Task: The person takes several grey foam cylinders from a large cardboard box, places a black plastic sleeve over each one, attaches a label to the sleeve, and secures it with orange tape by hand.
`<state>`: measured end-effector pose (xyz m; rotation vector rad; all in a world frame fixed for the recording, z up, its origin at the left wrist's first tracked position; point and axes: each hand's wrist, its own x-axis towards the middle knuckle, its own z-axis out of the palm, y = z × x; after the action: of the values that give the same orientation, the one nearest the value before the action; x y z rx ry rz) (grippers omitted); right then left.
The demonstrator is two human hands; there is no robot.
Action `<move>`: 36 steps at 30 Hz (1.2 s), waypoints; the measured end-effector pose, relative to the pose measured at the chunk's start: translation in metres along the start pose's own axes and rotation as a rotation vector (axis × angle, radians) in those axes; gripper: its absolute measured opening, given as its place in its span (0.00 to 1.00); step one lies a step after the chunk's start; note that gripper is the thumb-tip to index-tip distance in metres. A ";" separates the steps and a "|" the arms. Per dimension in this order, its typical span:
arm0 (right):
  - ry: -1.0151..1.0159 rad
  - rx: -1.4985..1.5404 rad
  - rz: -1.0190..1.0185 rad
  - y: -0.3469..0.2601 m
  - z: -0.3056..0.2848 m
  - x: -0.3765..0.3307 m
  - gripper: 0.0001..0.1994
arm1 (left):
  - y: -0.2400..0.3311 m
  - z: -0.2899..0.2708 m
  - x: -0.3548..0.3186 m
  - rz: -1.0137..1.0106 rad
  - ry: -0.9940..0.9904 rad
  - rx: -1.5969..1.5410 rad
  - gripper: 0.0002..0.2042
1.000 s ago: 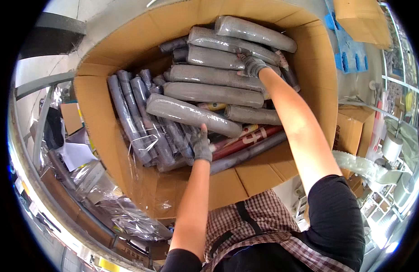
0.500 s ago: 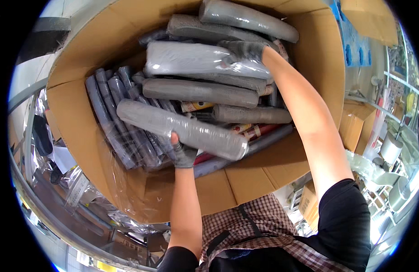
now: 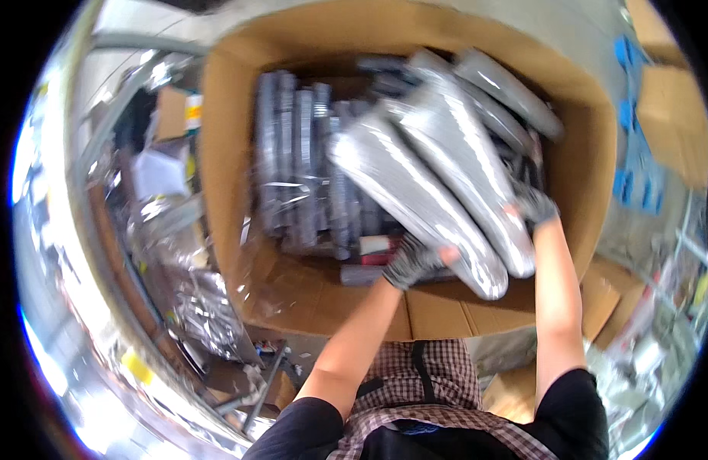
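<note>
Two thick grey rolls in shiny clear wrap lie slantwise side by side above a large cardboard box [image 3: 492, 316]. My left hand [image 3: 417, 262], in a dark fingerless glove, grips the nearer-left roll [image 3: 404, 188] by its lower part, thumb on top. Around the lower right side of the other roll [image 3: 465, 146] closes my right hand [image 3: 534, 205], gloved likewise; some of its fingers are hidden. Beneath, slim blue-grey wrapped rolls [image 3: 304, 169] stand in a row at the box's left. Another grey roll [image 3: 515, 92] rests at the upper right, and a red piece [image 3: 377, 258] shows by my left hand.
The box's walls rise all round the rolls. Left of it run a pale metal rail [image 3: 82, 199] and a heap of clear plastic wrapping [image 3: 208, 307]. At the right are a blue plastic pallet [image 3: 637, 180], cardboard [image 3: 672, 123] and a smaller carton [image 3: 611, 295].
Both rolls have swung from nearly level to a steep slant, lower ends toward me. My right hand has come down and nearer with its roll; my left has moved right. The view has turned.
</note>
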<state>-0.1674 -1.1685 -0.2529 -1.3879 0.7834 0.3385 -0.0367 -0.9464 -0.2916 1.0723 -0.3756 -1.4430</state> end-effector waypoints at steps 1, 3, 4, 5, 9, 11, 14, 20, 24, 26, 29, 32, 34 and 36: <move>0.009 0.096 0.019 -0.009 0.011 -0.029 0.44 | 0.051 0.021 -0.023 -0.035 -0.001 -0.151 0.34; 0.035 0.278 0.050 -0.032 0.044 -0.083 0.44 | 0.101 0.035 -0.077 -0.219 -0.095 -0.240 0.37; 0.044 0.351 0.052 -0.045 0.058 -0.106 0.44 | 0.130 0.042 -0.101 -0.268 -0.092 -0.232 0.40; 0.045 0.408 0.047 -0.063 0.075 -0.127 0.44 | 0.138 0.045 -0.125 -0.026 -0.059 -0.062 0.38; -0.117 0.522 0.001 -0.135 0.145 -0.166 0.44 | 0.193 0.058 -0.224 0.186 0.107 -0.204 0.43; -0.225 0.548 -0.013 -0.181 0.201 -0.171 0.44 | 0.230 0.054 -0.277 0.282 0.203 -0.271 0.41; -0.426 0.555 0.001 -0.231 0.294 -0.177 0.44 | 0.234 0.026 -0.372 0.251 0.272 -0.368 0.37; -0.835 0.413 0.115 -0.261 0.488 -0.186 0.48 | 0.230 -0.007 -0.563 0.528 0.710 -0.603 0.38; -1.123 -0.004 -0.142 -0.260 0.605 -0.179 0.56 | 0.231 -0.035 -0.688 0.662 0.774 -0.705 0.38; -1.143 -0.048 -0.271 -0.277 0.668 -0.192 0.51 | 0.231 -0.054 -0.737 0.789 0.858 -0.627 0.39; -1.096 -0.097 -0.141 -0.312 0.742 -0.191 0.43 | 0.238 -0.086 -0.778 0.958 0.890 -0.704 0.39; -0.986 -0.127 -0.122 -0.348 0.812 -0.164 0.34 | 0.251 -0.159 -0.809 1.039 0.959 -0.551 0.40; -0.978 -0.086 -0.072 -0.369 0.855 -0.129 0.30 | 0.251 -0.229 -0.825 1.051 1.084 -0.400 0.42; -0.861 -0.044 -0.178 -0.375 0.894 -0.082 0.30 | 0.261 -0.277 -0.852 0.846 1.227 -0.382 0.47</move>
<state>0.2761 -0.3652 0.0700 -1.1780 -0.0565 0.7451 0.1935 -0.1267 0.0905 1.0819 0.3174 0.0276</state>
